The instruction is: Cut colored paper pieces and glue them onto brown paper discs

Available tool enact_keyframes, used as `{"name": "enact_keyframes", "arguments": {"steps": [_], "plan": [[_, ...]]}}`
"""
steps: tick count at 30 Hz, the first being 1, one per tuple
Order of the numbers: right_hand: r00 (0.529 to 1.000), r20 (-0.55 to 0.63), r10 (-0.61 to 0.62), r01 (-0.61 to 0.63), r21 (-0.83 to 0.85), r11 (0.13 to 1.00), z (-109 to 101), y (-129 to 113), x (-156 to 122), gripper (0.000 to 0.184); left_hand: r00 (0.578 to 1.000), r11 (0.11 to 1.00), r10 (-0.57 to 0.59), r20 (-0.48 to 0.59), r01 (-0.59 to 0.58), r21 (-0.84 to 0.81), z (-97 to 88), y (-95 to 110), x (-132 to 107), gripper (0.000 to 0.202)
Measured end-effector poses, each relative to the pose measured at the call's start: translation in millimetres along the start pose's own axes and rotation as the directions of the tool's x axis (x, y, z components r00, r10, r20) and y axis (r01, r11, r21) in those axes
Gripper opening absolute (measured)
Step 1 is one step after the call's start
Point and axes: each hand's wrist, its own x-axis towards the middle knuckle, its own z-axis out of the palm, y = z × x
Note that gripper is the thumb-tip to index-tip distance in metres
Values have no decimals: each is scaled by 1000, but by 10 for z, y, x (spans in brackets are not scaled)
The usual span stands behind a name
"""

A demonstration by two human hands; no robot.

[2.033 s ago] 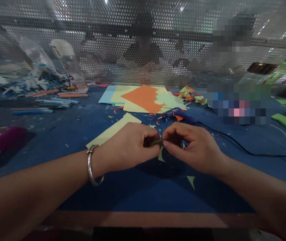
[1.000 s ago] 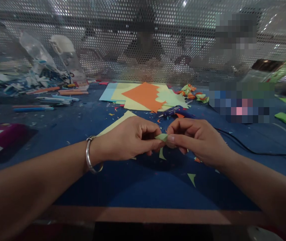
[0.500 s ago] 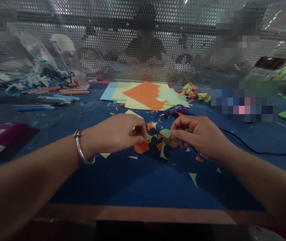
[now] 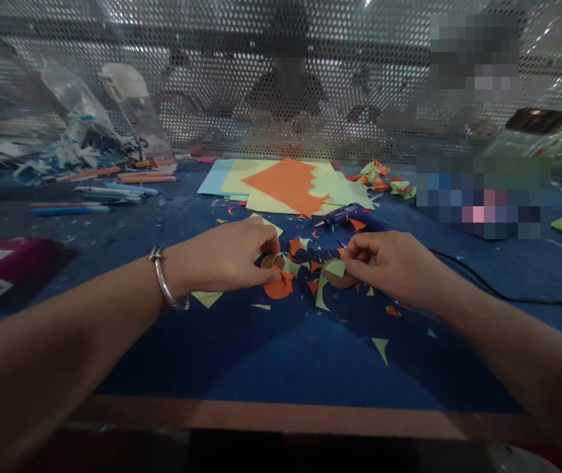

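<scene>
Just past the left hand's parted thumb and forefinger lies an orange paper piece; left of the right hand's curled fingers, whose grip I cannot tell, a green piece overlaps a brown disc.

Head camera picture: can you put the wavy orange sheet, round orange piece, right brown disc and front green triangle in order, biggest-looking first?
Orange sheet
Round orange piece and brown disc: too alike to rank, disc partly covered
Green triangle
</scene>
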Motion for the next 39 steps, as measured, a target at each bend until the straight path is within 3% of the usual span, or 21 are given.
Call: {"name": "enact_keyframes", "arguments": {"steps": [6, 12, 18, 21, 24, 29, 33, 36, 39], "plan": [[1000, -3, 6, -6, -7, 1000, 0, 11, 1, 15, 998, 996, -68, 10, 68, -66, -25, -10, 14, 30], [996, -89, 4, -5, -20, 1000, -5, 6, -28, 13, 986, 999, 14, -169, -5, 54, 44, -36, -43, 22], [974, -217, -70, 71, -2, 997, -35, -45, -57, 11, 999, 998, 35, -23, -34, 54, 37, 67, -106, 21], [968, -240, -77, 81, 9, 997, -37, -51, -56, 10, 1000, 999, 18, -13, -18, 45, 57, 86, -109, 32], [968, -238, -75, 85, 33, 996, -33, -51, -56, 11, 1000, 999, 18, -2, -18, 30, 83, 90, -101, 31], [959, -261, -106, 122, 43, 992, -26, -69, -71, 11, 1000, 999, 18, 6, -18, -45, 52, 122, -92, 10], [946, -292, -137, 168, 85, 982, -17, -82, -94, 10, 999, 987, -29, 23, 32, -156, -57, 101, -61, 8], [946, -277, -170, 214, 135, 968, -3, -109, -110, 10, 998, 972, -37, -52, 24, -235, -102, 22, -3, 12], [939, -255, -233, 278, 156, 948, 18, -157, -125, 11, 984, 905, -117, -135, 50, -422, -79, -32, 50, 16]]}}
